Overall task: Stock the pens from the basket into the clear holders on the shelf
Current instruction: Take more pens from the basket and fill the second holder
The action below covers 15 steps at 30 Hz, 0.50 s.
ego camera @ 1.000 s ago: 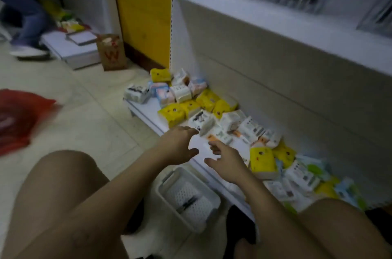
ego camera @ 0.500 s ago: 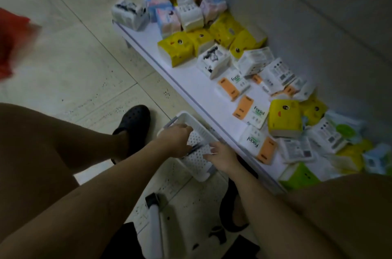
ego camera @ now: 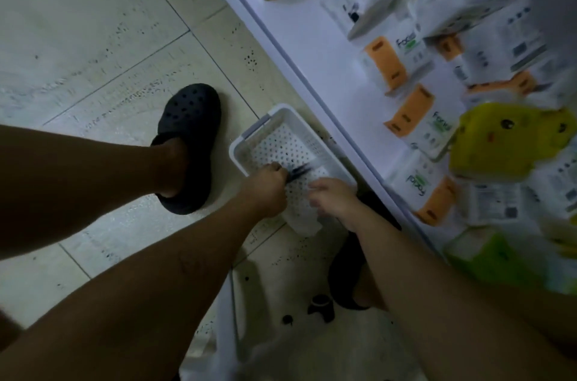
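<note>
A white perforated basket stands on the tiled floor beside the low shelf. Both of my hands reach down into it. My left hand grips a small bunch of dark pens that stick out toward the upper right, just above the basket's bottom. My right hand is inside the basket beside them, fingers curled downward; what it touches is blurred. The clear holders are out of view.
A low white shelf runs along the right, covered with several tissue packs in yellow, white and orange. My black clog is left of the basket, another dark shoe below it. A white stool leg rises near the bottom.
The view has tilted further down and closer to the basket. My left hand has closed on the pens in the basket; my right hand stays beside them inside the basket.
</note>
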Motion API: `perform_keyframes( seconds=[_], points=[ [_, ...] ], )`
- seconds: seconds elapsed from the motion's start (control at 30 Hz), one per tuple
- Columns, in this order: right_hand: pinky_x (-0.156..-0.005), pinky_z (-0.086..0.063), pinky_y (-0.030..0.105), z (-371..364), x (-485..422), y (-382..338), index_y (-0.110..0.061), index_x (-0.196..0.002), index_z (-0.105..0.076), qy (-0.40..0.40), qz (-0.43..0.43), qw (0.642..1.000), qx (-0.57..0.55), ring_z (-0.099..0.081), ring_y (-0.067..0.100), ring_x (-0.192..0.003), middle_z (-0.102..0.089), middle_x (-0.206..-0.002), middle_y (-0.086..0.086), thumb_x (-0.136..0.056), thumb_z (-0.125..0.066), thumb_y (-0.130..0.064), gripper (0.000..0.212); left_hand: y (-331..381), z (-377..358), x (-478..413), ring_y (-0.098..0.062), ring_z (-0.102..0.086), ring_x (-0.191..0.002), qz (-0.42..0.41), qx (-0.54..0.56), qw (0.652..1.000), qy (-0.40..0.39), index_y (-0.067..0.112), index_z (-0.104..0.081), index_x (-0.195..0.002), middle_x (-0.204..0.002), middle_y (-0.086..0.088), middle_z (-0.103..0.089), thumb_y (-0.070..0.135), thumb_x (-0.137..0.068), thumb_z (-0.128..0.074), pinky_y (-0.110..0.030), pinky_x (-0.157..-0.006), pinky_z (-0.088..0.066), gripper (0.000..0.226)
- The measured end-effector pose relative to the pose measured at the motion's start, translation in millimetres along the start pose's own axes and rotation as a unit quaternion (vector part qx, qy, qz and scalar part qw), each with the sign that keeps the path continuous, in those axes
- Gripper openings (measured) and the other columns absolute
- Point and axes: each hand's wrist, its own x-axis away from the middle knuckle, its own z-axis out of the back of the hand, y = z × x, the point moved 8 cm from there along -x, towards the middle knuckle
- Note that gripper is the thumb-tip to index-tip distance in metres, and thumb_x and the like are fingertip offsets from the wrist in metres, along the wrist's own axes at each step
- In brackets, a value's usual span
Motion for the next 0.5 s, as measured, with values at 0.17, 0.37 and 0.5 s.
perform_keyframes(
  seconds=[0.17,0.37,0.5],
  points=[
    [-0.072,-0.048,0.028,0,-43,-12,-0.019,-0.109,-0.063,-0.002,-0.009,1.000,0.009,-0.056,0.013,-0.080,-0.061,-0.089,-0.002,-0.098,-0.051,-0.021,0.016,-10,-20,-44,-0.029,-0.049,-0.118,0.014,-0.015,0.998,-0.053,0.014,-0.046,-0.137,-0.133,-0.011,-0.045,0.012,-0.090,-0.052,-0.041,-0.101,-0.045,0.047],
    [-0.068,-0.042,0.024,-9,-75,-3,-0.012,-0.124,-0.057,-0.018,-0.021,0.999,-0.033,-0.056,0.012,-0.091,-0.061,-0.112,0.003,-0.094,-0.056,-0.021,0.031,-17,-51,-70,-0.032,-0.025,-0.134,0.015,-0.099,0.990,-0.098,0.033,-0.037,-0.144,-0.150,-0.008,-0.023,0.028,-0.091,-0.052,-0.051,-0.103,-0.039,0.055],
    [-0.097,-0.049,0.046,-23,-80,3,-0.021,-0.136,-0.050,0.032,-0.007,0.997,-0.073,-0.055,0.023,-0.114,-0.057,-0.129,0.003,-0.089,-0.060,-0.028,0.048,-14,-41,-72,-0.029,-0.030,-0.130,0.023,-0.053,0.998,-0.017,0.021,-0.043,-0.137,-0.143,-0.010,-0.033,0.031,-0.093,-0.051,-0.044,-0.096,-0.044,0.046]
  ],
)
